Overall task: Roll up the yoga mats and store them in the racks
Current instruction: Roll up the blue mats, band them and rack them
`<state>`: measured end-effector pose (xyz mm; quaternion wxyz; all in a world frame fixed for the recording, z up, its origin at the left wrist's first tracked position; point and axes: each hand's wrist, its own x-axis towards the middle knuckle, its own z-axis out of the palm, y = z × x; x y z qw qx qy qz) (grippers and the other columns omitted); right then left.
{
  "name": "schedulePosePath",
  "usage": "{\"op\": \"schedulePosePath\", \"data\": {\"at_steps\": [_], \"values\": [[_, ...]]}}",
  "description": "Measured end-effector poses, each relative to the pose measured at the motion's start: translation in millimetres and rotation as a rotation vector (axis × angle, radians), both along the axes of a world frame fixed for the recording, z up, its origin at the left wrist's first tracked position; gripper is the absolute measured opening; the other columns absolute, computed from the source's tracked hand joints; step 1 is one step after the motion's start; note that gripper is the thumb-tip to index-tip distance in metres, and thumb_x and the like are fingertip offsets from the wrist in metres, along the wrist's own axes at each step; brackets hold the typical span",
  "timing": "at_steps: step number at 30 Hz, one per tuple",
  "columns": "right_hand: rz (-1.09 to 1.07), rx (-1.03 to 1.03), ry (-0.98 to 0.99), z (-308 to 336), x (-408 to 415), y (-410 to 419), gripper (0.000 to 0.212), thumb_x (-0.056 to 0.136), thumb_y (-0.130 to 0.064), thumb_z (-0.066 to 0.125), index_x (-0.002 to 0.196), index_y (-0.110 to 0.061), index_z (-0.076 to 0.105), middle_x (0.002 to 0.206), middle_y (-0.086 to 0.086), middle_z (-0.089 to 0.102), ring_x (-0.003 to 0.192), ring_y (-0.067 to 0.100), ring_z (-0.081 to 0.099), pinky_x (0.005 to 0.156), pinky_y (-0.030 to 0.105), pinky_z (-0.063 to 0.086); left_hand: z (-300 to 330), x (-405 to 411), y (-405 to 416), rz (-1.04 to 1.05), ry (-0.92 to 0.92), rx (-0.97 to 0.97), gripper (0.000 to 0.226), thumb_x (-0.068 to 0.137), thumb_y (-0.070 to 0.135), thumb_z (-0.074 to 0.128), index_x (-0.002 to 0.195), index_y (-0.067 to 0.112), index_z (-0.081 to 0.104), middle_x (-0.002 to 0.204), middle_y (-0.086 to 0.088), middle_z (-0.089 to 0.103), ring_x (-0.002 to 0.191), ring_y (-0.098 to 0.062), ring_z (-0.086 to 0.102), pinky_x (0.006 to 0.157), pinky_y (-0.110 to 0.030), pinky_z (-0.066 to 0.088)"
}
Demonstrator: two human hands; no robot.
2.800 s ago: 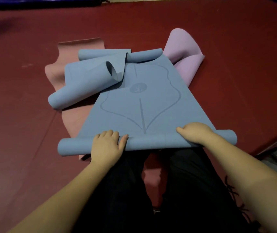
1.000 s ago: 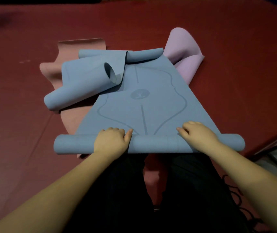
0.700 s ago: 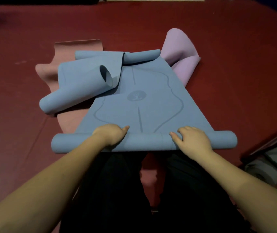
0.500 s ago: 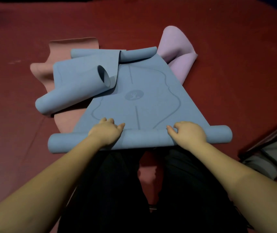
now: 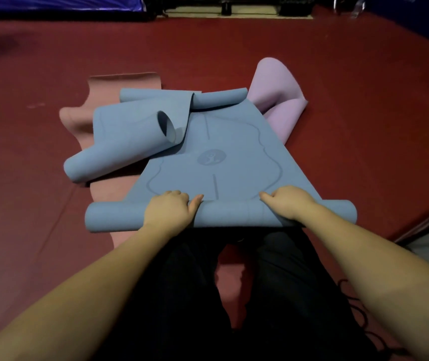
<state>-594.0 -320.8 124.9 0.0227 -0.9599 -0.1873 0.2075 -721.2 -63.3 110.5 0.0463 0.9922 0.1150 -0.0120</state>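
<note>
Rolling stage: left hand (image 5: 168, 211) and right hand (image 5: 287, 204) are curling their fingers over the blue mat's (image 5: 218, 162) started roll on the floor, with most of its length, three other mats and racking remaining.

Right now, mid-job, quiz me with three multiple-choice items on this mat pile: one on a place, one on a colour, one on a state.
1. Where does the lilac foam mat lie?
A. beyond the flat blue mat's right edge
B. under the knees
C. on top of the blue mat
2. What colour is the mat lying under the blue ones?
A. green
B. dusty pink
C. black
3. How is the patterned blue rubber mat now?
A. fully rolled
B. fully flat
C. rolled only at its near end

Answers: 1 A, it shows at the far right of the pile. 2 B, pink shows at the left. 3 C, the left hand and right hand rest on the near roll, with the rest flat.
</note>
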Motion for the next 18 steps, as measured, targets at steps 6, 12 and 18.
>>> {"op": "schedulePosePath", "data": {"at_steps": [6,12,18], "values": [[-0.002,-0.044,0.198,35.1,2.4,-2.4,0.065,0.1,-0.056,0.031,0.14,-0.009,0.052,0.15,0.014,0.044,0.135,0.029,0.044,0.108,0.033,0.032,21.5,-8.7,-3.1,0.041,0.104,-0.109,0.054,0.102,0.059,0.02,0.092,0.017,0.052,0.104,-0.011,0.067,0.099,-0.034,0.06,0.074,-0.038,0.039],[-0.006,-0.104,0.372,16.9,-11.7,-15.4,0.062,0.101,-0.055,0.032,0.145,-0.013,0.047,0.156,0.009,0.038,0.14,0.024,0.038,0.111,0.031,0.026,15.0,-17.5,-16.7,0.034,0.275,-0.145,0.06,0.102,0.059,0.019,0.099,0.019,0.063,0.118,-0.011,0.066,0.113,-0.032,0.058,0.089,-0.037,0.042],[0.059,0.129,-0.013,-12.6,-21.0,-30.4,0.036,0.1,-0.045,0.041,0.073,-0.023,0.053,0.095,0.001,0.05,0.114,0.025,0.048,0.093,0.037,0.041,6.4,-8.3,-14.1,-0.032,0.256,-0.089,0.059,0.104,0.052,0.021,0.112,0.019,0.07,0.119,-0.007,0.058,0.12,-0.028,0.047,0.098,-0.041,0.038]]}}
